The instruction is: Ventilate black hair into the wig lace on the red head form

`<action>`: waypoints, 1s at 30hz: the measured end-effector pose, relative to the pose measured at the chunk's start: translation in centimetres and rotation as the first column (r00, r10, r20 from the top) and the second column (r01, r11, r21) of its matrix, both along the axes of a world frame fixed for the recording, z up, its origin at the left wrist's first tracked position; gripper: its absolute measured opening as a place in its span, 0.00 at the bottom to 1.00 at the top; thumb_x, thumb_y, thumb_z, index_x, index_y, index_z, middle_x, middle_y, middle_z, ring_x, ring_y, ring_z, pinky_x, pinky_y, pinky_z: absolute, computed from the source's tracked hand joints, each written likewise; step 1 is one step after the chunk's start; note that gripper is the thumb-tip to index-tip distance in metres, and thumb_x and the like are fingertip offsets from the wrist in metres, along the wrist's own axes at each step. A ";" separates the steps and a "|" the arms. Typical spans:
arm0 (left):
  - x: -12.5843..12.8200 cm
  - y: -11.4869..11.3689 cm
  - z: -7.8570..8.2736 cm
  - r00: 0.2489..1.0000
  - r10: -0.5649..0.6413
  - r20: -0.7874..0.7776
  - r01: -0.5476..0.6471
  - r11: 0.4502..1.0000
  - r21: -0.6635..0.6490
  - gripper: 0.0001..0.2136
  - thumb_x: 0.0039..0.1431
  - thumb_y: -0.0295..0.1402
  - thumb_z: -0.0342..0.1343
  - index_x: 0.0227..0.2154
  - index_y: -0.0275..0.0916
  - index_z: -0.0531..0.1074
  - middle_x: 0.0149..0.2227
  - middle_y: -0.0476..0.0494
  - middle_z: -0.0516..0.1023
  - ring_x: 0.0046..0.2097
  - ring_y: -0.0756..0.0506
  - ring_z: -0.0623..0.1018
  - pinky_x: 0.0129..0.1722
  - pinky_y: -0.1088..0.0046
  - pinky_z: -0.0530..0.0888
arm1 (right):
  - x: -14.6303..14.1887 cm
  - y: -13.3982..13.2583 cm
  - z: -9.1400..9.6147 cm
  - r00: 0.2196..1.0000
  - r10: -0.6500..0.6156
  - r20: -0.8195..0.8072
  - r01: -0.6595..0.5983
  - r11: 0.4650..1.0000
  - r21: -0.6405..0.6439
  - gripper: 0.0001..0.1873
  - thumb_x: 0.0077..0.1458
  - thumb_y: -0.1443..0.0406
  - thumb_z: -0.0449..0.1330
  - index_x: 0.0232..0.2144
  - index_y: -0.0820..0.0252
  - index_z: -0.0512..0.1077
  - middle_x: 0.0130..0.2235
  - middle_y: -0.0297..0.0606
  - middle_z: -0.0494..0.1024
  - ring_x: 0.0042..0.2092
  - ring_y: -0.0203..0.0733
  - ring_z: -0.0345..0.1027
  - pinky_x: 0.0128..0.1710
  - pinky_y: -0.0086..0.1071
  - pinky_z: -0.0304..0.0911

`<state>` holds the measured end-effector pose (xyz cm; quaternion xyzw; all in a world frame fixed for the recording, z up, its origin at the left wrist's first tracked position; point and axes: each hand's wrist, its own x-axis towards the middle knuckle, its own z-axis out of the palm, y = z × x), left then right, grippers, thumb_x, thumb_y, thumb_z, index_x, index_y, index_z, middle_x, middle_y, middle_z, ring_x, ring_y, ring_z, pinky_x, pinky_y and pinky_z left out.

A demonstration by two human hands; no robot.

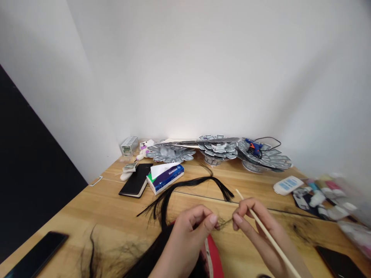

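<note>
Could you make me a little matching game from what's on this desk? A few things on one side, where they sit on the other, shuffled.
Things:
1. thin wooden stick
2. blue glue gun
3. tissue box
4. small plush bear

Places:
A. beside the black notebook
B. in the right hand
C. at the back left, near the wall
D. on top of the grey card fans

Pairs: 1-B, 2-D, 3-A, 4-C

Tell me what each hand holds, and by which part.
Left hand and right hand pinch a thin tuft of hair at its two ends; the right also grips a wooden stick along its middle.
</note>
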<state>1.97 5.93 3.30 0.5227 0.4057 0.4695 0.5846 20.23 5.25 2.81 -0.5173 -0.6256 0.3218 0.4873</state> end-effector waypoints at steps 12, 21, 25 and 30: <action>-0.5 0.1 0.2 0.997 0.018 -0.074 -0.013 0.998 0.062 0.15 0.58 0.45 0.57 0.24 0.38 0.72 0.23 0.50 0.70 0.28 0.48 0.68 0.32 0.73 0.64 | -0.8 -1.0 0.0 0.984 0.177 0.004 -0.177 0.983 -0.049 0.37 0.47 0.50 0.70 0.59 0.42 0.68 0.56 0.36 0.77 0.36 0.44 0.72 0.43 0.35 0.68; -2.2 0.4 -0.3 0.982 -0.077 -0.173 0.080 0.997 0.012 0.09 0.59 0.40 0.58 0.38 0.42 0.67 0.18 0.59 0.63 0.22 0.51 0.62 0.24 0.77 0.56 | -0.3 -0.9 1.4 0.915 0.336 0.225 -0.268 0.921 -0.283 0.18 0.62 0.52 0.55 0.27 0.54 0.74 0.27 0.32 0.76 0.32 0.42 0.69 0.33 0.31 0.61; -2.9 0.1 0.3 0.939 -0.259 -0.225 0.258 0.966 -0.037 0.09 0.57 0.39 0.61 0.37 0.40 0.71 0.22 0.54 0.72 0.26 0.48 0.71 0.29 0.76 0.64 | 1.0 -1.0 1.6 0.896 0.404 0.187 -0.316 0.873 -0.372 0.19 0.62 0.51 0.55 0.28 0.54 0.75 0.27 0.30 0.73 0.31 0.40 0.65 0.32 0.29 0.59; -3.6 -0.1 1.3 0.865 -0.383 -0.323 0.394 0.919 -0.036 0.10 0.57 0.35 0.61 0.22 0.37 0.76 0.26 0.49 0.76 0.32 0.47 0.74 0.36 0.75 0.67 | 1.7 -0.3 0.9 0.913 0.382 0.142 -0.310 0.877 -0.366 0.20 0.60 0.49 0.56 0.26 0.55 0.75 0.24 0.31 0.71 0.29 0.40 0.64 0.30 0.29 0.59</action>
